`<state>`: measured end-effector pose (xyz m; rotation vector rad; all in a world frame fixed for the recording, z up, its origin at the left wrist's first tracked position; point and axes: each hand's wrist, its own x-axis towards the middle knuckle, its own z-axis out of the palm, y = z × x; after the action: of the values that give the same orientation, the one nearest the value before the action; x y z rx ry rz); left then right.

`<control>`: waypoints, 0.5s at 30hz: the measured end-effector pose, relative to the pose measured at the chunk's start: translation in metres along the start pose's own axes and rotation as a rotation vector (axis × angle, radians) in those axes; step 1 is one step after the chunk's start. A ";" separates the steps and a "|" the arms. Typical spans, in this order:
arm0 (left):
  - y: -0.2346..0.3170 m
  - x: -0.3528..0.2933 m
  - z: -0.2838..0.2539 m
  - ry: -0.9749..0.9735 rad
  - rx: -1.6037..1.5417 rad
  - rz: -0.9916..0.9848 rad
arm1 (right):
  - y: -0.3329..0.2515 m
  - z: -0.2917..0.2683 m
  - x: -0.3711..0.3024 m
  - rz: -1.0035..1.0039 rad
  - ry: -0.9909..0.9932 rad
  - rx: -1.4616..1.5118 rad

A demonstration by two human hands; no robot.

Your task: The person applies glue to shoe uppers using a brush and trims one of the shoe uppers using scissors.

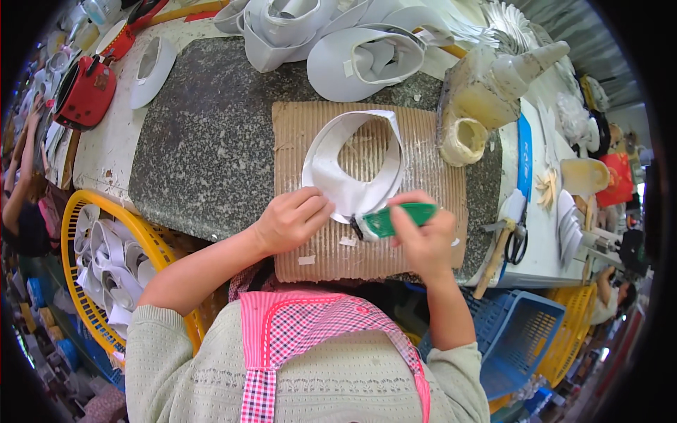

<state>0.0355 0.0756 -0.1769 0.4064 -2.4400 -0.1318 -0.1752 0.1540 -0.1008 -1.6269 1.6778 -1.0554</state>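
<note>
A white shoe upper (326,168), bent round into an open loop, lies on a ribbed cardboard sheet (293,144) in front of me. My left hand (295,220) pinches its near left edge between thumb and fingers. In my right hand (429,238) is a brush with a green handle (400,219), gripped by thumb and curled fingers. The brush's pale, dark-edged head touches or nearly touches the near edge of the upper; I cannot tell which. Small white scraps (306,260) lie on the cardboard near my hands.
Under the cardboard is a speckled stone slab (194,144). More white uppers (363,63) are heaped behind. A glue-crusted container (465,141) stands at right, near scissors (518,243). A yellow basket (69,247) of white pieces sits at left, a blue crate (539,310) at lower right.
</note>
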 end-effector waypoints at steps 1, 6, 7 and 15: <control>-0.002 -0.003 -0.006 -0.017 -0.046 -0.055 | -0.007 -0.006 0.003 0.138 0.093 0.325; -0.033 0.044 -0.046 0.161 -0.769 -0.955 | 0.075 -0.003 -0.016 0.363 0.282 1.196; -0.052 0.050 -0.062 0.393 -1.115 -1.113 | 0.087 0.008 -0.021 0.329 0.380 1.174; -0.216 -0.128 -0.166 1.393 -0.821 -1.269 | 0.078 0.016 -0.022 0.189 0.234 1.171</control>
<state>0.2890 -0.0867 -0.1656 1.0771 -0.4231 -0.9377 -0.2021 0.1691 -0.1771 -0.5824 0.9159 -1.6950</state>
